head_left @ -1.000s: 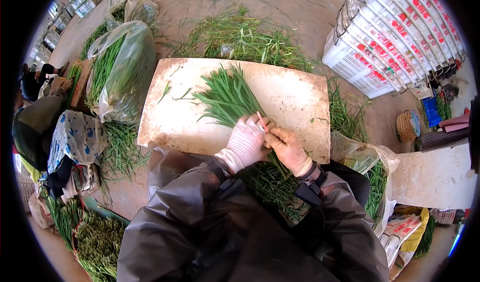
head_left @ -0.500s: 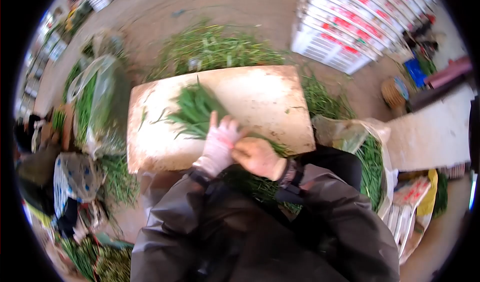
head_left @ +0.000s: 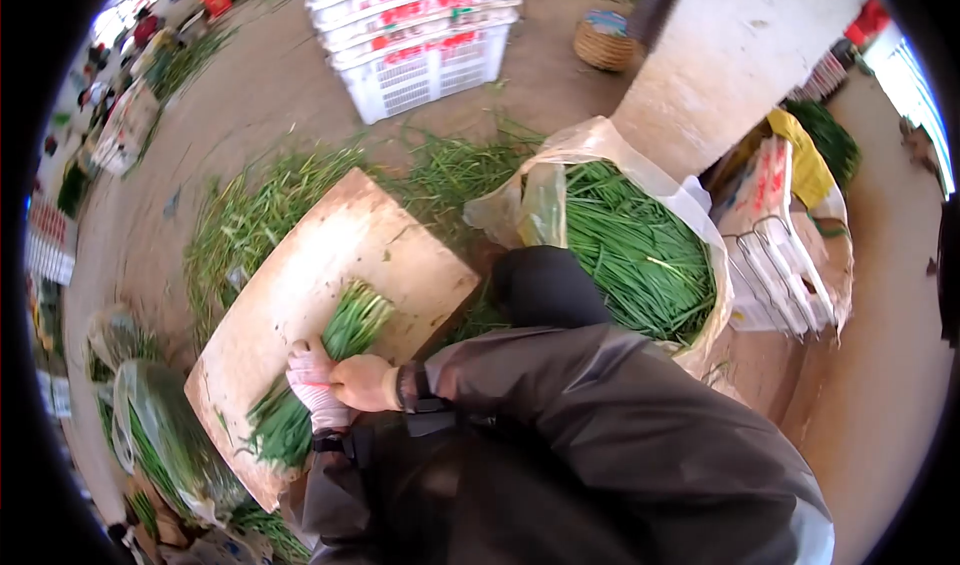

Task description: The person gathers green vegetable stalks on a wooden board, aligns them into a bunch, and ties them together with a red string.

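A bundle of long green leafy stalks, which look like garlic chives (head_left: 357, 319), lies slantwise on a worn pale board (head_left: 300, 275). Its pale cut ends point up and right, and the leaf tips spread to the lower left. My left hand (head_left: 314, 383), in a whitish glove, is closed round the middle of the bundle. Bare, my right hand (head_left: 364, 381) presses against the left one with its fingers curled in. A thin red strip shows on the glove by those fingertips; whether the right fingers pinch it is hidden.
An open bag of loose green stalks (head_left: 635, 250) stands right of my knee. Stacked white crates (head_left: 430, 70) rise beyond the board. Scattered stalks (head_left: 265, 205) cover the floor behind it. A filled plastic bag (head_left: 175, 425) sits at left, a wicker basket (head_left: 604, 47) farther back.
The view has swung to the right, so the board appears turned and further left. My left fingers, partly stretched out before, now wrap the bundle. Both hands stay together at it.
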`<action>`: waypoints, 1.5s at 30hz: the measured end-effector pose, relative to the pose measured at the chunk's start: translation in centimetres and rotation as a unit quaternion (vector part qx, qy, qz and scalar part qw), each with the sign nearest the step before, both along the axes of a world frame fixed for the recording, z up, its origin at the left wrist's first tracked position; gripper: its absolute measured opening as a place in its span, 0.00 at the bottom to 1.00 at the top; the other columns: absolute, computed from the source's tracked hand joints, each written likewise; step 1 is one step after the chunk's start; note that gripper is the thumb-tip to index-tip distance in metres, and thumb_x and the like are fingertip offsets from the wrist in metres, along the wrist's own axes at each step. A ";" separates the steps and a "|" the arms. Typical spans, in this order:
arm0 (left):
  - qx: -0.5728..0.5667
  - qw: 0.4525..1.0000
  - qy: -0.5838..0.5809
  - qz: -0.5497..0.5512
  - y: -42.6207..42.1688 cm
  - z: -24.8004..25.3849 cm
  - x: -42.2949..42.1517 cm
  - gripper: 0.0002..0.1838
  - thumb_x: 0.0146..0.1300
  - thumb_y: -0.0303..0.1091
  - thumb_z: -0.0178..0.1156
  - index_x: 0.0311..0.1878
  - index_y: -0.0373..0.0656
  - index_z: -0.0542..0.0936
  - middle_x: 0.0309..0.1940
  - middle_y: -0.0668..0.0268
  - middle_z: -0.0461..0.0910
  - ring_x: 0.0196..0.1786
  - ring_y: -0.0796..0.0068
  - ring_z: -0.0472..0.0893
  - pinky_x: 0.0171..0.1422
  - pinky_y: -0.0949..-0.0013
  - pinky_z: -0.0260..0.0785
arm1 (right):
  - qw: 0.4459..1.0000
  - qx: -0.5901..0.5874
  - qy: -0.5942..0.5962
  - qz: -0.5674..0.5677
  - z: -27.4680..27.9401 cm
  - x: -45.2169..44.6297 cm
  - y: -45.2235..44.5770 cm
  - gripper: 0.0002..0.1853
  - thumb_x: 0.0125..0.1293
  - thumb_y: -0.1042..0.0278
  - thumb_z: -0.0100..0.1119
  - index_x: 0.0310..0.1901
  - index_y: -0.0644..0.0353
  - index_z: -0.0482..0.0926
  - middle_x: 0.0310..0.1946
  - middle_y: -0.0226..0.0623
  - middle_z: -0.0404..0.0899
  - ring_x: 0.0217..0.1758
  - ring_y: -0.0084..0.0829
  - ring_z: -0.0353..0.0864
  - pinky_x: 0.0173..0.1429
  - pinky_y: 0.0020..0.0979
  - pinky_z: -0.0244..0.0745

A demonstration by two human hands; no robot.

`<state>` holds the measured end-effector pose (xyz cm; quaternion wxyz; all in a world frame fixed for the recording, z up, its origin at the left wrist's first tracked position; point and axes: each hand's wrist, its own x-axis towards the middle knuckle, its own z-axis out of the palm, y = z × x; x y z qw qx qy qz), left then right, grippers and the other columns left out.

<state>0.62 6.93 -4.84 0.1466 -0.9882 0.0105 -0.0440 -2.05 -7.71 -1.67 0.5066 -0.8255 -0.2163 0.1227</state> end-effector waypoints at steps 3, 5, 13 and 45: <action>-0.013 0.988 -0.134 -0.075 0.2 -1.1 -0.7 0.24 0.66 0.38 0.60 0.65 0.51 0.76 0.68 0.60 0.74 0.69 0.54 0.75 0.60 0.55 0.74 | 0.968 0.155 0.180 -0.077 0.0 0.9 0.3 0.11 0.66 0.62 0.63 0.36 0.63 0.87 0.33 0.48 0.88 0.42 0.49 0.90 0.47 0.46 0.83; 0.015 0.987 -0.126 -0.095 1.2 -3.6 -1.6 0.24 0.69 0.39 0.58 0.68 0.50 0.76 0.71 0.59 0.74 0.69 0.54 0.75 0.65 0.56 0.72 | 0.999 -0.031 -0.026 0.026 -2.5 2.5 1.2 0.08 0.64 0.66 0.63 0.36 0.61 0.88 0.32 0.46 0.88 0.41 0.47 0.90 0.45 0.44 0.84; -0.150 0.988 -0.028 -0.010 -1.9 -1.9 -2.9 0.42 0.63 0.48 0.68 0.79 0.47 0.68 0.64 0.62 0.78 0.65 0.59 0.79 0.70 0.56 0.69 | 0.993 0.029 -0.110 -0.003 -1.5 1.6 0.2 0.07 0.65 0.69 0.61 0.34 0.57 0.88 0.31 0.43 0.85 0.34 0.39 0.88 0.42 0.40 0.80; -0.304 0.932 -0.110 -0.166 -5.0 4.3 -7.3 0.36 0.58 0.41 0.68 0.73 0.51 0.79 0.66 0.59 0.82 0.69 0.53 0.78 0.77 0.45 0.62 | 0.961 0.220 0.137 -0.100 1.3 -6.4 -5.5 0.16 0.73 0.56 0.61 0.40 0.62 0.89 0.31 0.43 0.85 0.35 0.39 0.83 0.43 0.37 0.76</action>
